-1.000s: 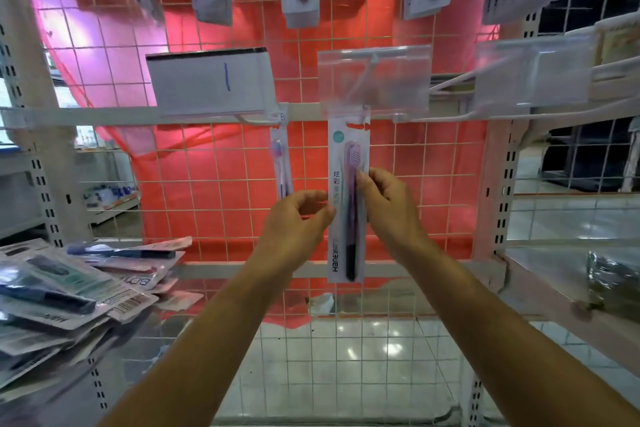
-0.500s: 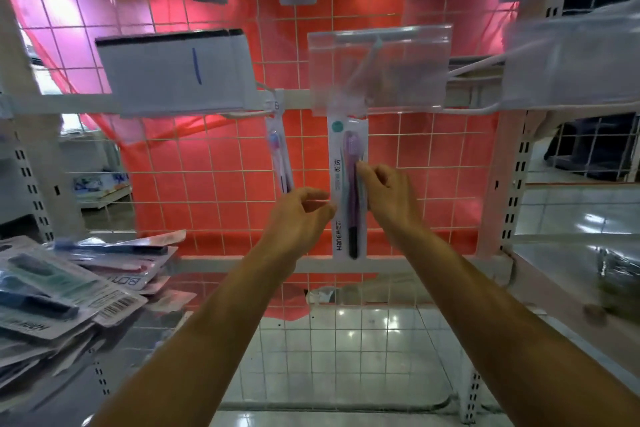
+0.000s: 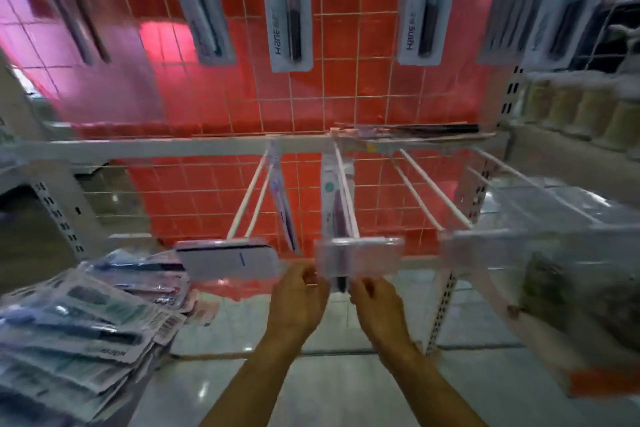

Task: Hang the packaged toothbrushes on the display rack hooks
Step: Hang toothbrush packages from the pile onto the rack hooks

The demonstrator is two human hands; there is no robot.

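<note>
Head view: the camera has tipped up and in since a second ago, so the hook [image 3: 341, 191] now runs toward the viewer, where before it was seen from the front. The pack [image 3: 333, 205] has gone from mid-hook to hanging far back, near the rail [image 3: 173, 146], under the two wires. Both hands have dropped to its lower end, just below the clear tag [image 3: 358, 257] at the hook's tip. The left hand [image 3: 298, 302] and right hand [image 3: 377, 302] sit either side of the pack's bottom edge, fingers curled toward it (motion blur hides whether they still pinch it or have let go, so I cannot tell). I judge this pack is hung. More wait in the pile [image 3: 86, 319] at left, and the neighbouring hook [image 3: 419, 192] is bare.
</note>
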